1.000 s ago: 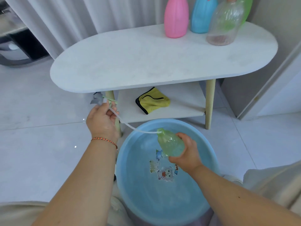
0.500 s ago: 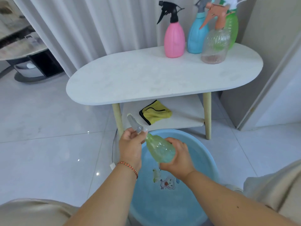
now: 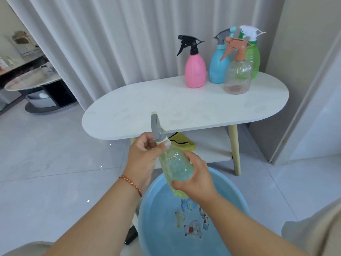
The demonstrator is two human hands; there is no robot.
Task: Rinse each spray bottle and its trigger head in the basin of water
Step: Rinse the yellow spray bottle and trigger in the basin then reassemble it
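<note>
Both hands hold one pale green spray bottle (image 3: 175, 167) above the basin (image 3: 156, 215): right hand (image 3: 195, 179) wraps its body, left hand (image 3: 145, 154) pinches the trigger head (image 3: 156, 131) at the neck.

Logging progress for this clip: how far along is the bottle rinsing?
In hand: the left hand grips the trigger head on the pale green bottle, held by the right hand over the basin. Four bottles stand capped on the table; whether rinsed is unclear.
</note>
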